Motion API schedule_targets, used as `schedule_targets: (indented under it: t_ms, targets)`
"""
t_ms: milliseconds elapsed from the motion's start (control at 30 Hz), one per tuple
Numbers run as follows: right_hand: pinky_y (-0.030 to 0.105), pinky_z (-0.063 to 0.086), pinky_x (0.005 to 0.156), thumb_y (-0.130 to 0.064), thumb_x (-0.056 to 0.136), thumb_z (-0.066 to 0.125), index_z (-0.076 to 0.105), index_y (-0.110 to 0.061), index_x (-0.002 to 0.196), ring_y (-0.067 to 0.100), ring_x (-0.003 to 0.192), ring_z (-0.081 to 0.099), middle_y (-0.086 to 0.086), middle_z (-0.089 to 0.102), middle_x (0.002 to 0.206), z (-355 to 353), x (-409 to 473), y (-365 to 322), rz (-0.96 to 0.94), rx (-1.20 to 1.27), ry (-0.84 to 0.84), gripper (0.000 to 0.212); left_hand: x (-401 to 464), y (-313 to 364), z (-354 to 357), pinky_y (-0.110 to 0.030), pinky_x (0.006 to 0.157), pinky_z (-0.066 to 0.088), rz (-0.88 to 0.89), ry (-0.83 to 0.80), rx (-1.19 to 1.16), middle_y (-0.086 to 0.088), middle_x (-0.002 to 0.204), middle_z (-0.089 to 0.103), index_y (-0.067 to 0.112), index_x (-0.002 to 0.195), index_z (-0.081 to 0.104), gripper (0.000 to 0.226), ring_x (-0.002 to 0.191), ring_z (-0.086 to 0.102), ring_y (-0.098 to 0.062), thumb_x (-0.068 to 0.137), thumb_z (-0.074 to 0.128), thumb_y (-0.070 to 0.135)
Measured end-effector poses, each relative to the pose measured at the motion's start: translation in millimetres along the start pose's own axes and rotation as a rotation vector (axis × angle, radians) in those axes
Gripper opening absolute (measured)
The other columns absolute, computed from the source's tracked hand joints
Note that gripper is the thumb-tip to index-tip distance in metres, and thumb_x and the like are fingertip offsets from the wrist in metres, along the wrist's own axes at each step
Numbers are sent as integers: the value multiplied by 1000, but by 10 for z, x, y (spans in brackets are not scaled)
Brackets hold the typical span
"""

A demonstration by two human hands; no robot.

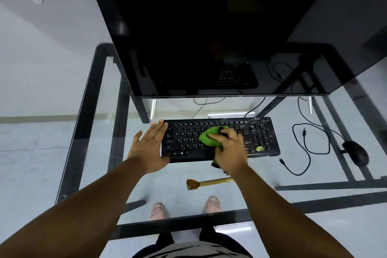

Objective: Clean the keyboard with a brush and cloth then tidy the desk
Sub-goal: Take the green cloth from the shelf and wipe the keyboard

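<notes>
a: how should this wipe go? the left hand (149,146) lies flat with straight fingers against the left end of the keyboard (259,138), holding nothing

b: keep it braced there so the board can't slide on the glass surface (100,111). the right hand (229,146) over the keyboard's middle has its fingers curled round the green cloth (206,137); i'd press lightly and sweep along the rows

a: textures?

b: soft bunched cloth, hard ridged black keys, dusty smears and a yellowish bit at the right end. the bamboo-handled, bristly brush (207,183) lies just in front of the keyboard, the smooth rounded mouse (356,153) to its right
</notes>
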State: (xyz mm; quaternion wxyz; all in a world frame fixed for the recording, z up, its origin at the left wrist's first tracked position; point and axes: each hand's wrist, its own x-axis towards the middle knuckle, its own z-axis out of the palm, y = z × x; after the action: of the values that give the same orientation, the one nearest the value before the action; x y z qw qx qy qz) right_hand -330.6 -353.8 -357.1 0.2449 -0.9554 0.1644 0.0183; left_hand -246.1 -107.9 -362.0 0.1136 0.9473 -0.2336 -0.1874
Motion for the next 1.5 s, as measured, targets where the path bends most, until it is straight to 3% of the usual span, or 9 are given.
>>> schedule_targets:
  t_ms: [133,267,433,567,700,867,967,1167,1500]
  targets:
    - [35,50,91,-12,84,54,54,-41,134,23,114,37,-5,38,138,135,-83,-182,-186,-109,-180,57,76,-31,-13,-41,121,-1,-18,-75,33,10,161,-17,25,155,-11,126,150,-9,-9,68,67,71]
    - [39,55,80,-9,81,57,66,-35,122,26,110,42,0,48,128,112,-127,9,-54,-55,18,49,116,-15,-2,-42,122,2,-67,-101,82,-1,165,1,23,155,-8,135,151,-3,-13,60,74,71]
    - [37,52,88,-9,84,55,61,-28,130,28,111,40,5,42,131,218,-79,-210,20,-13,25,51,169,19,-47,-43,122,1,-47,-91,142,3,163,-15,20,155,-7,139,150,-10,-14,56,77,70]
    - [37,54,83,-16,85,53,55,-33,134,24,114,38,-1,39,132,264,-13,-416,-139,-96,-103,52,204,35,-79,-43,122,1,-49,-119,165,2,164,-9,17,155,-4,140,150,-7,-14,54,78,69]
    - [37,55,74,-16,85,53,64,-33,124,25,111,42,0,45,125,216,-16,-294,-6,-70,17,44,243,5,-129,-44,122,2,-47,-122,144,3,164,-4,19,155,2,133,151,-4,-14,56,75,74]
    - [37,48,95,-17,87,52,49,-26,140,27,117,37,6,36,136,329,0,-518,-59,-54,-46,54,255,20,-155,-45,122,4,-54,-122,151,2,164,0,19,155,3,132,151,-3,-15,58,75,72]
    - [39,50,90,-20,88,51,44,-30,142,25,120,35,2,35,138,320,100,-607,-165,-135,-92,55,231,18,-146,-44,122,4,-57,-120,147,3,164,-3,19,155,-1,132,151,-4,-14,60,75,71]
    - [40,55,81,-20,89,51,49,-31,138,26,118,36,2,37,137,287,160,-521,94,-123,10,50,230,2,-122,-45,122,3,-46,-112,137,3,164,-6,20,155,-4,132,150,-8,-14,61,74,71]
    - [38,52,85,-20,89,53,40,-35,140,24,121,32,1,30,136,291,220,-751,-58,-128,-153,56,221,-60,-85,-43,122,8,-40,-78,36,7,164,-1,23,155,2,132,151,-3,-12,57,78,69]
